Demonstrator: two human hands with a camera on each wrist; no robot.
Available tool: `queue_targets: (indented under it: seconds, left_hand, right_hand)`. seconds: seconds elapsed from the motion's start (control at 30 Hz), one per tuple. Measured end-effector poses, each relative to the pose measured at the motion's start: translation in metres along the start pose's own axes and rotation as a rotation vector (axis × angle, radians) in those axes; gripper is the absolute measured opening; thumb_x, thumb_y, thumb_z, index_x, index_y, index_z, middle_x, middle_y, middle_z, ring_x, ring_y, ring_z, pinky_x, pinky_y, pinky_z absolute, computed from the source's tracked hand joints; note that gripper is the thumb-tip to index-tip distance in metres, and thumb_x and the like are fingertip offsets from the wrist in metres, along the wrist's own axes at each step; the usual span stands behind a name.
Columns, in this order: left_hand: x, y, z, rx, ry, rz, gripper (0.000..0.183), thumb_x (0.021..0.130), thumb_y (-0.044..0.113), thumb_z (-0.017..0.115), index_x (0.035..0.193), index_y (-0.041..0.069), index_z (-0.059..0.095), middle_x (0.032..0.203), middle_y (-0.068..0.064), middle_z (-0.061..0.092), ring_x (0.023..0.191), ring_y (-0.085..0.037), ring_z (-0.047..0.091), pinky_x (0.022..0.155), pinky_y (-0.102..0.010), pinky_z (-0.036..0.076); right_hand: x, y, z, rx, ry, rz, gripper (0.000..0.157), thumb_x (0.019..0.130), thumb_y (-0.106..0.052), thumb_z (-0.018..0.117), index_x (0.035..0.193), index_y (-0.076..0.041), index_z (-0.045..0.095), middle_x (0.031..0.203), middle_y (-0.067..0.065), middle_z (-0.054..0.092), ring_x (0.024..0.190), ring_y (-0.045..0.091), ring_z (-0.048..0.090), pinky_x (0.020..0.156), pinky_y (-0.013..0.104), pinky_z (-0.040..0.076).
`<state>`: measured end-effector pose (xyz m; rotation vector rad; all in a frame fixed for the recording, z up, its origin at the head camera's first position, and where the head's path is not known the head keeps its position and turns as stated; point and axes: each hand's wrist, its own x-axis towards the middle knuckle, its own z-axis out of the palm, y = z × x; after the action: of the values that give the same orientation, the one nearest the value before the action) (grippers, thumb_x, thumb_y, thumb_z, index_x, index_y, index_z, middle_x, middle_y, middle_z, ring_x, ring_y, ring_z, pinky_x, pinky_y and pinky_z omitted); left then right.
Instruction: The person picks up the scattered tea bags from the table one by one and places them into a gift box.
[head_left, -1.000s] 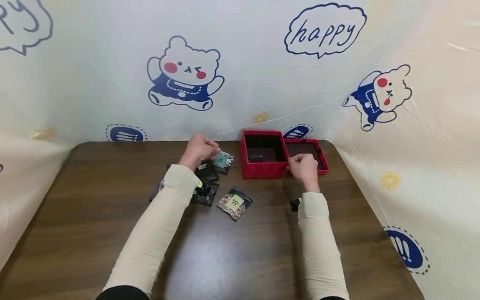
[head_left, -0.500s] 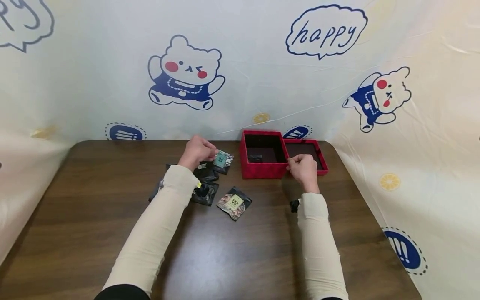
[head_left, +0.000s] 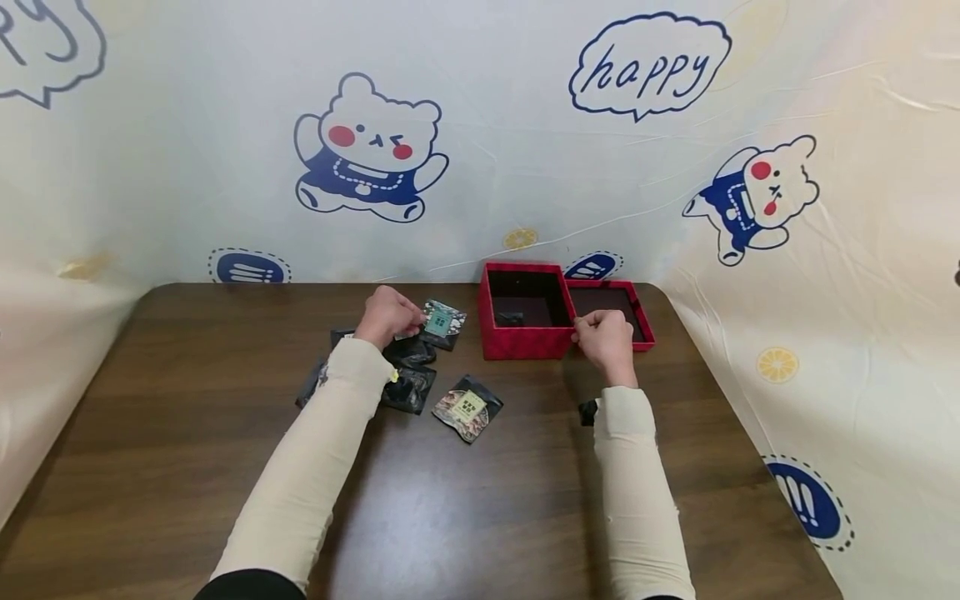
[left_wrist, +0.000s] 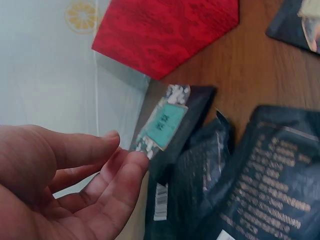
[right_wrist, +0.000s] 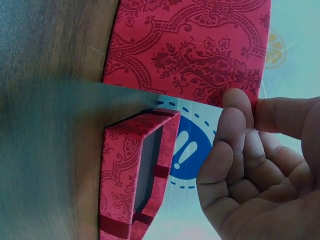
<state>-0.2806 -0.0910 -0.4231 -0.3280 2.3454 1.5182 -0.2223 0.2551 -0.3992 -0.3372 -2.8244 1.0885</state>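
Observation:
My left hand [head_left: 387, 317] is just left of a small black sachet with a teal label [head_left: 441, 322], its fingertips right at the sachet's edge. In the left wrist view, thumb and fingers [left_wrist: 131, 175] are loosely bent with a gap between them, and the teal-labelled sachet [left_wrist: 167, 122] lies beyond. More black sachets [left_wrist: 270, 170] with printed backs lie under and beside this hand. My right hand [head_left: 606, 335] pinches the near right corner of a patterned red box [head_left: 525, 340], thumb on one side of its wall and fingers on the other [right_wrist: 235, 120].
The red lid [head_left: 645, 317] lies right of the box, hollow side up. A small dark item [head_left: 512, 318] is inside the box. A sachet with a yellow label [head_left: 468, 407] lies in front, on the wooden table [head_left: 480, 517]. A printed sheet [head_left: 510, 167] hangs behind.
My left hand has drawn back slightly left and nearer, off the teal-labelled sachet, which stays in place. The right hand keeps holding the box corner.

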Motion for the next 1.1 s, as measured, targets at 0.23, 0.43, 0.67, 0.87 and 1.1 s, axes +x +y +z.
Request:
queue_targets:
  seconds: [0.23,0.43,0.67,0.87,1.1]
  left_hand:
    - [0.001,-0.006,0.001,0.138,0.048,0.006,0.013,0.091,0.006,0.073,0.097,-0.005,0.076,0.087,-0.017,0.071,0.064,-0.019,0.067,0.069,-0.035,0.057]
    - [0.0,-0.006,0.004,0.274,0.073,0.028,0.021,0.088,0.016,0.08,0.091,-0.005,0.076,0.065,-0.009,0.066,0.059,-0.018,0.064,0.064,-0.033,0.048]
    - [0.004,-0.01,0.008,0.393,0.125,0.048,0.033,0.081,0.026,0.087,0.084,-0.001,0.069,0.068,-0.009,0.062,0.067,-0.025,0.06,0.067,-0.038,0.047]
    - [0.007,-0.011,0.01,0.444,0.15,0.043,0.037,0.078,0.026,0.09,0.088,-0.002,0.067,0.084,-0.016,0.062,0.08,-0.034,0.058,0.072,-0.042,0.05]
    - [0.008,-0.013,0.011,0.416,0.154,0.028,0.035,0.078,0.023,0.089,0.09,-0.004,0.068,0.077,-0.014,0.063,0.077,-0.032,0.059,0.074,-0.043,0.05]
  right_hand:
    - [0.001,0.002,0.0,-0.002,0.003,0.0,0.03,0.1,-0.023,0.062,0.088,-0.001,0.078,0.085,0.013,0.075,0.095,0.03,0.056,0.065,0.038,0.045]
    - [0.003,0.003,0.001,-0.001,0.009,-0.006,0.031,0.1,-0.023,0.062,0.086,-0.001,0.077,0.086,0.014,0.075,0.095,0.03,0.057,0.066,0.038,0.046]
    - [0.003,0.004,0.001,0.008,0.025,-0.018,0.029,0.099,-0.022,0.063,0.078,-0.006,0.076,0.084,0.014,0.075,0.091,0.028,0.059,0.065,0.037,0.045]
    - [0.002,0.003,0.0,0.014,0.021,-0.018,0.029,0.099,-0.022,0.063,0.084,-0.002,0.077,0.085,0.015,0.075,0.092,0.029,0.059,0.063,0.037,0.045]
    - [0.003,0.003,0.0,0.006,0.01,-0.009,0.029,0.1,-0.022,0.062,0.087,-0.001,0.078,0.087,0.016,0.075,0.093,0.028,0.058,0.064,0.036,0.046]
